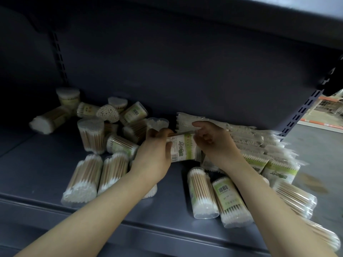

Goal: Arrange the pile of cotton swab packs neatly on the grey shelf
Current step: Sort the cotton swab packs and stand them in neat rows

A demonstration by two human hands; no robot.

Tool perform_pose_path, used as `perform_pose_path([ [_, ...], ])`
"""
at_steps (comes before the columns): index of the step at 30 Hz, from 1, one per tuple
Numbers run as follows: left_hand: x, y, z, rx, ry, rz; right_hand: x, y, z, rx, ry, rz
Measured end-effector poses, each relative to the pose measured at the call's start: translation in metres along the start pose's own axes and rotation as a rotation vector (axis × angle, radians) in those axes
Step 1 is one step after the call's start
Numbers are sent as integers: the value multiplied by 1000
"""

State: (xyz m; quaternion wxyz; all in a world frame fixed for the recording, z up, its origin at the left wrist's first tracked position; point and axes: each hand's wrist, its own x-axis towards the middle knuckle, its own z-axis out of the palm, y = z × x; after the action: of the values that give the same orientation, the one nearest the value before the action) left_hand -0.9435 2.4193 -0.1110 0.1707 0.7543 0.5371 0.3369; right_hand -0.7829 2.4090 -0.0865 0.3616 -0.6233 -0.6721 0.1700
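While both arms reached onto the grey shelf (46, 164), the left hand (154, 154) and the right hand (213, 143) each curled their fingers round one green-labelled swab pack (182, 148), held on its side at frame centre. Loose packs (91, 134) lay tumbled at centre left, some upright, some flat. Flat bagged swabs (250, 141) were stacked at centre right against the back panel (185, 71).
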Motion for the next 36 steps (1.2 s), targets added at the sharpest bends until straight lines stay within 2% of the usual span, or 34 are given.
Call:
perform_pose_path([
  [6,4,-3,0,-122,78,-4,-5,5,-1,3,-51,34],
  [14,0,-1,6,-194,132,-86,-9,8,-7,69,18,55],
  [20,-1,3,8,-291,54,-212,-6,12,-8,40,112,20],
  [27,-1,7,5,-212,-33,-138,-1,10,-13,36,192,-14],
  [36,-3,14,5,-92,35,-22,3,-3,-17,-65,252,-113],
])
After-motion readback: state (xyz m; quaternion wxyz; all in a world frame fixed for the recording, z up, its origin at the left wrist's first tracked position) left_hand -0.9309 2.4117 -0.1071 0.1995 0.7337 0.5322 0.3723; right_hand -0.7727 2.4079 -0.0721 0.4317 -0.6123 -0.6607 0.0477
